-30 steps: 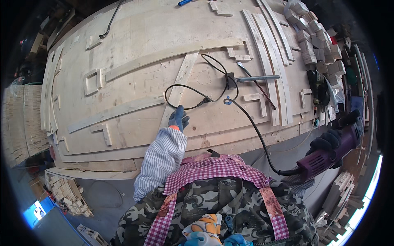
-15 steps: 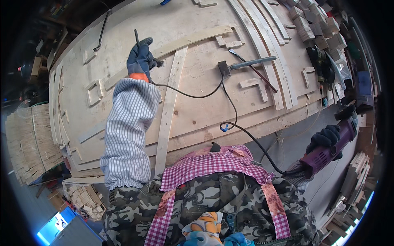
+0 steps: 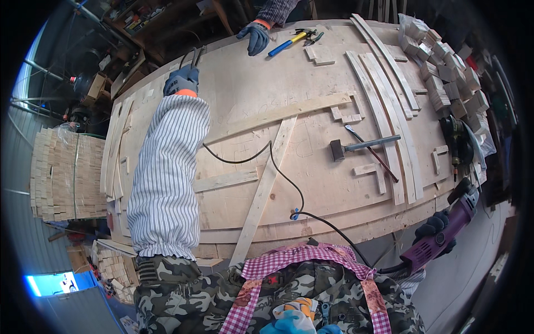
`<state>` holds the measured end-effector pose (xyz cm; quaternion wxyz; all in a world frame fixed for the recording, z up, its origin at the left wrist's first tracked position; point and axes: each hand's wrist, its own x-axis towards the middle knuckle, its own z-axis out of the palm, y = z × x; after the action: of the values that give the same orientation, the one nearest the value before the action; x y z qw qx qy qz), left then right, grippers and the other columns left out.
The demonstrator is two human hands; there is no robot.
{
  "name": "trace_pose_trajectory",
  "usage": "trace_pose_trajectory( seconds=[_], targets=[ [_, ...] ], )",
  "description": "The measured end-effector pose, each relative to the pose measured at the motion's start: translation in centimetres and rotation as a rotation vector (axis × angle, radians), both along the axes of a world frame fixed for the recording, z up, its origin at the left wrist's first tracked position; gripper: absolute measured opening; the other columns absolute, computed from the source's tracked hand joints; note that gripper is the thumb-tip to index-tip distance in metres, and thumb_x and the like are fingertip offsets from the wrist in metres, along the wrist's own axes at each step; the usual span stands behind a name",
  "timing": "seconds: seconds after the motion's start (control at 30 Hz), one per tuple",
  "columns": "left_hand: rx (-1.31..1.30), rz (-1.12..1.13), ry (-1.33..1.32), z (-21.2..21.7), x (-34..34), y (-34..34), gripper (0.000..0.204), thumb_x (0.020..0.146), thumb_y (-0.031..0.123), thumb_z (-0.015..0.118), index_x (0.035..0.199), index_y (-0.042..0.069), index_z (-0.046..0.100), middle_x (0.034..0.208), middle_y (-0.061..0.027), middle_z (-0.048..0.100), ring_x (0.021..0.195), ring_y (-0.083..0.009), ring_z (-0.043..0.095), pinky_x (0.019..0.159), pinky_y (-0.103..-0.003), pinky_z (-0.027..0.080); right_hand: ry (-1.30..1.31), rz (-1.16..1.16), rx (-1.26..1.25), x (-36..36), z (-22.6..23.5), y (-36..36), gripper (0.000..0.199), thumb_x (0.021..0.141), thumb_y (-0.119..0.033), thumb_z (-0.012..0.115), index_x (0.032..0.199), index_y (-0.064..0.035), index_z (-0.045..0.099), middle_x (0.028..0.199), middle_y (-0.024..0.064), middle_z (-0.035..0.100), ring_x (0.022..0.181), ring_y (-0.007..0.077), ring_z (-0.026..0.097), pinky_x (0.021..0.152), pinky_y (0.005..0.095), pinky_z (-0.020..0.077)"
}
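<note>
My right hand (image 3: 433, 227), in a dark glove, grips the purple angle grinder (image 3: 439, 236) at the table's near right edge. Its black power cord (image 3: 303, 203) runs over the table and disappears under my left sleeve. My left hand (image 3: 181, 82), in a dark glove with an orange cuff, reaches to the far left edge. It is closed around black cable (image 3: 194, 57), which loops up beyond its fingers; the cable's end is hidden. A long thin wooden strip (image 3: 289, 113) and a crossing slat (image 3: 267, 186) lie right of my left arm.
Across the table, a co-worker's gloved hand (image 3: 256, 38) is beside a blue-handled hammer (image 3: 286, 44) and pliers (image 3: 315, 39). A mallet (image 3: 337, 150) and a pry bar (image 3: 375, 156) lie near long boards (image 3: 384, 122). Wood blocks (image 3: 450, 83) are piled at the right.
My left hand has moved to the far left edge, drawing the cord along. The view has shifted, and a co-worker's hand now shows across the table. My right hand still holds the grinder.
</note>
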<state>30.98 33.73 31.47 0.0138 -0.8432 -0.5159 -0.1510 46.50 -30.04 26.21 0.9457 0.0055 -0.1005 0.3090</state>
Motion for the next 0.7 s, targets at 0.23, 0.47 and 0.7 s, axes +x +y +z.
trace_pose_trajectory(
  seconds=[0.23, 0.47, 0.7],
  targets=[
    [-0.073, 0.11, 0.047, -0.4, 2.2, -1.4, 0.033, 0.085, 0.04, 0.046, 0.107, 0.022, 0.061, 0.103, -0.0095, 0.062, 0.094, -0.0276, 0.058, 0.086, -0.039, 0.043, -0.14, 0.058, -0.22, -0.5, -0.4, 0.3, 0.071, 0.075, -0.024, 0.066, 0.131, -0.0022, 0.027, 0.105, 0.0039, 0.04, 0.099, 0.0175, 0.044, 0.093, 0.038, 0.0398],
    [-0.073, 0.021, -0.094, -0.5, 5.7, -1.2, 0.035, 0.085, 0.043, 0.047, 0.1, 0.017, 0.063, 0.09, -0.0104, 0.064, 0.083, -0.0269, 0.06, 0.078, -0.038, 0.045, -0.12, 0.116, -0.225, -0.3, -1.3, 1.5, 0.069, 0.078, -0.025, 0.064, 0.131, -0.0033, 0.026, 0.11, 0.0061, 0.042, 0.107, 0.0223, 0.046, 0.095, 0.0408, 0.0395],
    [-0.179, 0.064, -0.128, -0.7, 6.6, -2.2, 0.034, 0.084, 0.043, 0.049, 0.105, 0.019, 0.061, 0.112, -0.0147, 0.054, 0.104, -0.0305, 0.052, 0.091, -0.041, 0.04, -0.16, 0.162, -0.264, -0.2, -1.3, 2.7, 0.069, 0.078, -0.026, 0.062, 0.131, -0.0031, 0.025, 0.111, 0.0077, 0.044, 0.108, 0.0251, 0.047, 0.095, 0.0411, 0.0404]
  ],
)
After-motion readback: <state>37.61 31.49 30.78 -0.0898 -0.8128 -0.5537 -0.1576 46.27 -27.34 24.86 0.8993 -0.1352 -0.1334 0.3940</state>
